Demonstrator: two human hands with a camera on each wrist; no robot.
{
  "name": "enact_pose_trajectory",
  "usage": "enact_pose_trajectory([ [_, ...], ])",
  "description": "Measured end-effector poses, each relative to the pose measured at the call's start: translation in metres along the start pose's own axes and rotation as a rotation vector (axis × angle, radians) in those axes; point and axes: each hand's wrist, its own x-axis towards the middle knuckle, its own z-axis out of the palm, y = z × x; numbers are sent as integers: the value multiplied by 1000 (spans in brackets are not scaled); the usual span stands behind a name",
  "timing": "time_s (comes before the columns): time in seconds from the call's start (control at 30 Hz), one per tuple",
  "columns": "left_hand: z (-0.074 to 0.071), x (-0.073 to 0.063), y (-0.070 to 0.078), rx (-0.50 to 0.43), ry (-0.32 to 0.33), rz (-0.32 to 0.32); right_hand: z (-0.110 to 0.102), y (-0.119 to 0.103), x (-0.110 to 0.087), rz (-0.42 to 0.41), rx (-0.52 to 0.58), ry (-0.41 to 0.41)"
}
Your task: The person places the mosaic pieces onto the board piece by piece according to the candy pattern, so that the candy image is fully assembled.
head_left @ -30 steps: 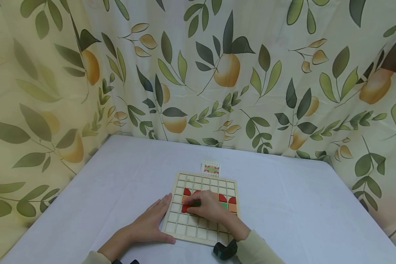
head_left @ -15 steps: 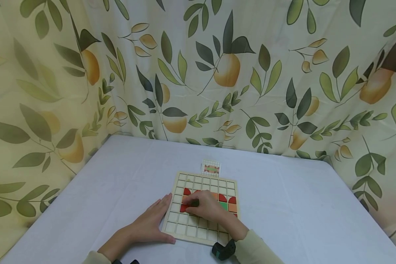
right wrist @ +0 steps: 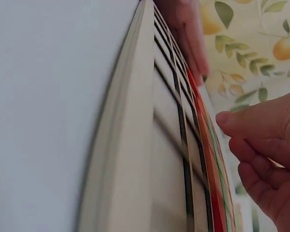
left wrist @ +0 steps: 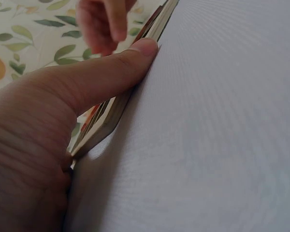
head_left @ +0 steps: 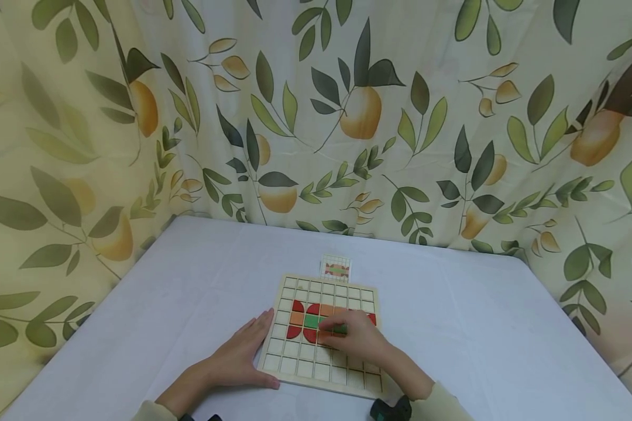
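A pale wooden grid board (head_left: 295,368) lies on the table, with red quarter-round tiles (head_left: 310,335), orange square tiles (head_left: 296,318) and green square tiles (head_left: 311,321) set in its middle rows. My left hand (head_left: 242,354) rests at the board's left corner: fingers along the left edge, thumb (left wrist: 145,47) against the near edge in the left wrist view. Over the middle tiles hovers my right hand (head_left: 360,336), its fingers loosely bent and thumb apart from them. No piece shows in the right hand (right wrist: 268,154) in the right wrist view. It hides some tiles.
Behind the board lies a small card (head_left: 336,269) printed with a grid and a red, orange and green pattern. A white cloth covers the table (head_left: 453,327). A leaf-and-fruit patterned curtain (head_left: 316,117) hangs around the back and sides.
My right hand has moved right along the tile rows, uncovering the red, orange and green tiles at the left end and covering ones farther right. The left hand stays put.
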Motion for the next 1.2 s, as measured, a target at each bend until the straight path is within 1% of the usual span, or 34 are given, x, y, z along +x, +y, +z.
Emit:
enact_pose_trajectory([
  [0.1, 1, 0, 1, 2, 4, -6, -14, 6, -20, 31, -24, 10],
  [0.2, 1, -1, 1, -2, 6, -14, -25, 12, -41, 66, -37, 37],
  [0.3, 3, 0, 0, 2, 8, -19, -34, 17, -60, 132, -23, 79],
  [0.47, 7, 0, -1, 21, 15, -27, -40, 24, -82, 246, -27, 134],
  [0.53, 8, 1, -1, 22, 20, -27, -41, 26, -88, 248, -43, 151],
  [0.63, 8, 1, 0, 23, 27, -28, -43, 28, -95, 223, -51, 169],
  [0.73, 8, 1, 0, 18, 33, -25, -43, 28, -98, 208, -35, 168],
  [1.0, 7, 1, 0, 15, 38, -17, -42, 25, -99, 220, 45, 111],
  [1.2, 6, 1, 2, 10, 32, -22, -41, 25, -101, 225, 18, 126],
])
